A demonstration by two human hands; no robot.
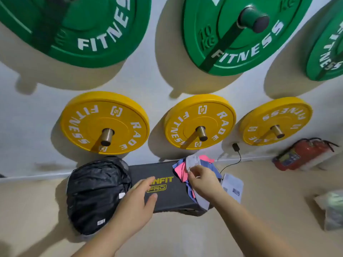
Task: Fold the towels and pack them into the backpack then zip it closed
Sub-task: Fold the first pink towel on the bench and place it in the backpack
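Note:
A black backpack [94, 193] lies on the floor at the left end of a black padded platform [167, 199] with yellow lettering. A loose heap of towels [193, 164] in pink, blue and grey sits on the platform's right end. My right hand [202, 180] rests on top of that heap, with its fingers pinching the grey cloth. My left hand [141, 199] hovers over the platform between backpack and towels, fingers spread, holding nothing. I cannot tell whether the backpack is zipped.
Yellow weight plates [104, 123] and green weight plates [239, 34] hang on wall pegs behind the platform. A red fire extinguisher [300, 154] lies at the right by the wall. A charger cable [235, 158], a paper leaflet [233, 188] and a plastic bag [332, 208] lie on the floor.

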